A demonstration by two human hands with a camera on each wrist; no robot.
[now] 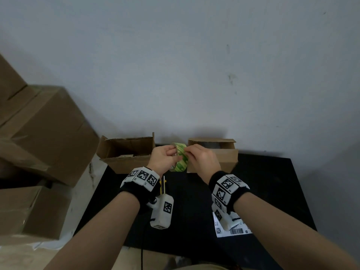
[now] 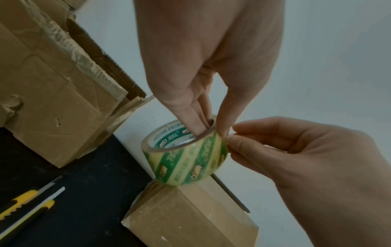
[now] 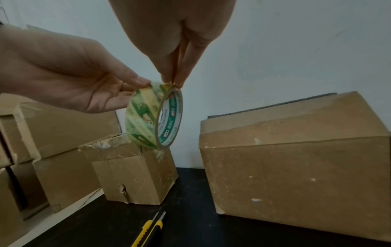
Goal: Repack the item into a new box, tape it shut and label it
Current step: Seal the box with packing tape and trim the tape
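A green-printed clear tape roll [image 1: 180,158] is held in the air between two boxes. My left hand [image 1: 174,154] grips it, with fingers [image 2: 196,123] through the core and the thumb on the outer face. My right hand [image 1: 188,153] pinches the tape end [image 3: 170,83] at the top of the roll [image 3: 154,117] with thumb and fingertips. To the right stands the newer brown box [image 1: 214,158], front flap folded over and a gap at the back. The worn, open old box [image 1: 126,154] stands on the left. A printed shipping label [image 1: 231,228] lies under my right wrist.
A yellow-and-black utility knife [image 1: 162,186] lies on the black table [image 1: 272,191] under my left wrist. Large cardboard boxes [image 1: 44,133] are stacked at the left, off the table. A plain wall rises just behind both small boxes.
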